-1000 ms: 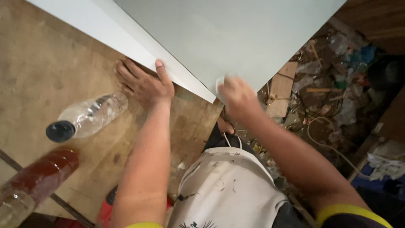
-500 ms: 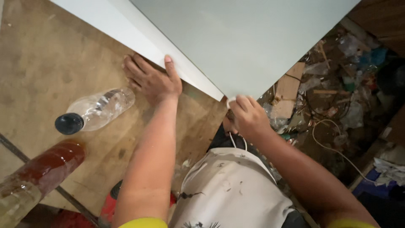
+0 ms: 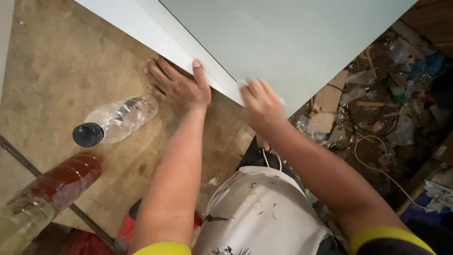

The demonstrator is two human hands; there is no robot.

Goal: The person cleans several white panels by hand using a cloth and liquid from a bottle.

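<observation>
A large pale grey-white board (image 3: 292,42) lies across a worn wooden worktop (image 3: 52,80), its corner hanging past the table edge. My left hand (image 3: 178,87) rests flat on the wood with its fingers spread against the board's near edge. Blurred by motion, my right hand (image 3: 262,105) is on the board's edge close to the corner, fingers curled over something pale that I cannot make out.
A clear plastic bottle with a dark cap (image 3: 115,120) lies on the worktop left of my left hand. A bottle of brown liquid (image 3: 47,189) sits at lower left. A red tool (image 3: 130,226) shows below. Scrap, cables and plastic litter the floor (image 3: 377,108) on the right.
My right hand has moved back and forth along the board's edge near the corner. My left hand has stayed pressed in the same place by the board.
</observation>
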